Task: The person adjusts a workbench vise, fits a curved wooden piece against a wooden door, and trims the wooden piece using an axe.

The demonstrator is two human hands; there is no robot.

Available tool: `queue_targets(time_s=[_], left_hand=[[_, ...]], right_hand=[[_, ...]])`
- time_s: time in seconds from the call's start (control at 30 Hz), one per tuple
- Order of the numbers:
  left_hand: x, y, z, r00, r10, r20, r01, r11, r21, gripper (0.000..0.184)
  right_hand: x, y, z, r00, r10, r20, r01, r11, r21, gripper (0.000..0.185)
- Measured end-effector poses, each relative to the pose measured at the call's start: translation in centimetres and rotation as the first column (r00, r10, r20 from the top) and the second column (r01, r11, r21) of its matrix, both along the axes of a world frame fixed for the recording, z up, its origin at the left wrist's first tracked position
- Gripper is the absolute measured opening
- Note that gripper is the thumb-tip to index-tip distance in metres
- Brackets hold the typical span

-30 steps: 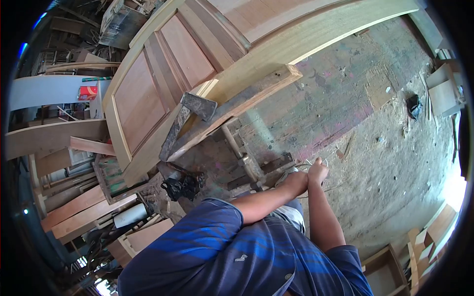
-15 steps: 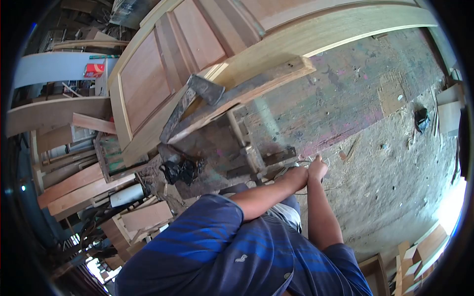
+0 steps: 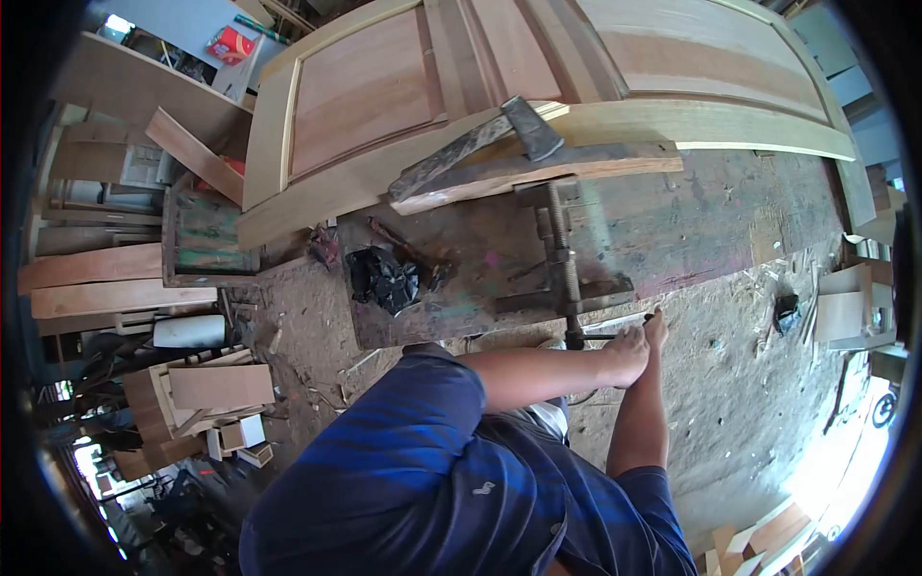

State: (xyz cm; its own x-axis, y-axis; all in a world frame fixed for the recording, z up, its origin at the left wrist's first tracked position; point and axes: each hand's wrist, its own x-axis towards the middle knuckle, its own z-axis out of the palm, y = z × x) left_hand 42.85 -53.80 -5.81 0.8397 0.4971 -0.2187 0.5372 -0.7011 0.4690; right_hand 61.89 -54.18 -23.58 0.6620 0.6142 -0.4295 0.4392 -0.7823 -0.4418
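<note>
My left hand clenched round thin dark metal bar of rusty brown screw clamp on paint-stained wooden desk; right hand apparently gripping bar's tip. Lopsided pull could skew clamp, jolt dark-topped wooden plank, spill grey-headed axe.

On the near side of the workbench, your shirt is navy with brighter blue stripes and a pale grey emblem. The workbench itself shows you mottled grey-green, splotched pink. On it, your clamp is rusty brown and blackish, the plastic bag glossy black. Toward its far side, the door pairs pale yellow framing with pinkish-brown panels.
</note>
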Motion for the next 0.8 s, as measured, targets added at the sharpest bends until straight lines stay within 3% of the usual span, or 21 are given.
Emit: queue_targets(time_s=[0.03, 0.07, 0.13, 0.2, 0.23, 0.27, 0.3, 0.33, 0.37, 0.4, 0.43, 0.47, 0.53, 0.6, 0.7, 0.8], left_hand=[[-2.4, 1.0, 3.6, 0.994, -0.001, 0.107, 0.023, 0.98, -0.198, 0.042], [-6.0, 2.9, 8.4, 0.978, 0.012, 0.209, 0.07, 0.922, -0.382, 0.045], [-13.0, 5.9, 11.7, 0.881, 0.13, 0.455, 0.153, 0.831, -0.534, 0.046], [-21.5, 9.6, 14.6, 0.749, 0.291, 0.596, 0.206, 0.753, -0.625, 0.04], [-26.3, 11.5, 15.7, 0.681, 0.381, 0.625, 0.199, 0.725, -0.659, 0.035], [-31.2, 13.0, 16.2, 0.595, 0.478, 0.645, 0.081, 0.764, -0.64, 0.028], [-36.4, 14.9, 16.6, 0.625, 0.515, 0.587, -0.09, 0.794, -0.601, 0.027], [-41.2, 16.3, 15.7, 0.543, 0.58, 0.607, -0.231, 0.798, -0.557, 0.025], [-46.2, 18.0, 14.3, 0.461, 0.702, 0.542, -0.291, 0.697, -0.655, 0.024], [-50.7, 19.5, 12.1, 0.35, 0.765, 0.541, -0.437, 0.644, -0.628, 0.022], [-55.1, 20.9, 10.4, 0.243, 0.863, 0.442, -0.61, 0.491, -0.623, 0.02], [-59.6, 22.4, 9.7, 0.269, 0.831, 0.488, -0.768, 0.49, -0.412, 0.019], [-66.9, 25.2, 7.6, 0.348, 0.734, 0.584, -0.884, 0.463, -0.055, 0.02], [-71.8, 28.0, 5.9, 0.41, 0.743, 0.529, -0.895, 0.439, 0.076, 0.028], [-74.3, 33.3, 4.6, 0.478, 0.722, 0.5, -0.877, 0.424, 0.227, 0.056], [-75.4, 37.8, 2.9, 0.632, 0.684, 0.363, -0.772, 0.593, 0.228, 0.09]], right_hand=[[0.9, -0.8, -0.4, 0.993, 0.101, 0.062, -0.101, 0.995, 0.005, 0.052], [-0.3, -0.7, 1.8, 0.996, -0.029, 0.089, 0.027, 0.999, 0.029, 0.051], [-3.6, -0.4, 8.5, 0.95, -0.283, 0.132, 0.273, 0.958, 0.087, 0.049], [-6.7, -1.7, 10.7, 0.893, -0.384, 0.235, 0.242, 0.85, 0.468, 0.043], [-9.4, -1.3, 13.1, 0.878, -0.426, 0.22, 0.263, 0.811, 0.522, 0.039], [-13.2, -1.0, 16.9, 0.862, -0.465, 0.203, 0.284, 0.774, 0.566, 0.036], [-16.1, -0.7, 18.5, 0.884, -0.422, 0.201, 0.236, 0.774, 0.588, 0.035], [-19.2, 0.2, 19.5, 0.924, -0.357, 0.134, 0.198, 0.75, 0.631, 0.034], [-22.7, 2.0, 20.2, 0.957, -0.283, 0.066, 0.166, 0.719, 0.675, 0.034], [-26.7, 4.1, 21.0, 0.979, -0.205, -0.002, 0.144, 0.68, 0.719, 0.033], [-31.8, 6.8, 23.2, 0.99, -0.143, 0.014, 0.092, 0.702, 0.707, 0.029], [-37.0, 9.9, 25.6, 0.996, -0.082, 0.028, 0.04, 0.722, 0.691, 0.024], [-43.9, 14.9, 27.5, 0.99, 0.014, 0.141, -0.102, 0.761, 0.641, 0.026], [-47.6, 19.4, 27.6, 0.935, 0.138, 0.326, -0.322, 0.713, 0.623, 0.039], [-51.3, 25.1, 27.4, 0.91, 0.166, 0.38, -0.385, 0.677, 0.628, 0.065], [-52.9, 28.2, 25.0, 0.881, 0.154, 0.448, -0.43, 0.659, 0.617, 0.079]])
